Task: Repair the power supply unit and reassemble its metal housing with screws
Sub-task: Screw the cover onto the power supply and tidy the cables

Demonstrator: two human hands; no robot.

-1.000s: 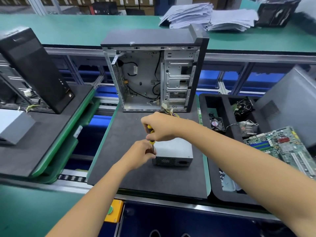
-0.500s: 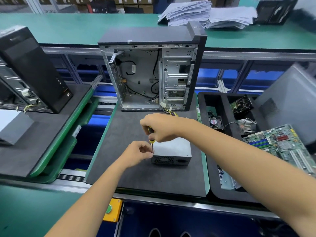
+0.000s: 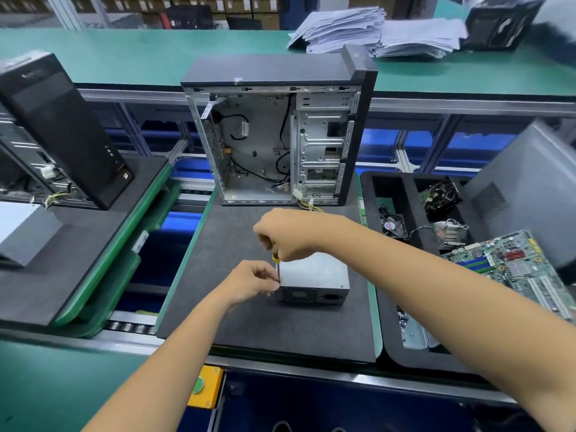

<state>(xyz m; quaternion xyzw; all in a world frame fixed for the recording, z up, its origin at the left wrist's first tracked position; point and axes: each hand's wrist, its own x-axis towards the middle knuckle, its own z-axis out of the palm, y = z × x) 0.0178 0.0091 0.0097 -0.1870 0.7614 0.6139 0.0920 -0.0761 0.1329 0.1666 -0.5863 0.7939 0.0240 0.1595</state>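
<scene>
Setting: green counter (image 3: 131, 51) of a workshop line, with a dark foam mat (image 3: 249, 313) in front of the person; only the head view is given.
Power supply unit: small grey metal box (image 3: 314, 277) lying flat on the mat, vent grille facing the camera, just in front of the open computer case (image 3: 280, 141).
Right hand: right hand (image 3: 290, 233) is curled round the yellow handle of a screwdriver (image 3: 276, 263), held upright with its tip at the box's near left top corner.
Left hand: left hand (image 3: 254, 282) pinches thumb and fingers at the shaft close to the tip, touching the corner of the box; the screw itself is too small to see.
Why held so: judging by the pose, the left fingers steady the tip or a screw while the right turns from above, so the driver does not slip off the housing.
Parts tray: black tray (image 3: 371, 188) to the right holds a small fan (image 3: 394, 226), a heatsink (image 3: 448, 233) and a motherboard (image 3: 511, 269), kept within reach but off the mat.
Against half a second ago: both hands, driver and box sit in much the same place; the grip is unchanged, and the work at that corner goes on.
Progress: housing looks closed, screws being driven.
</scene>
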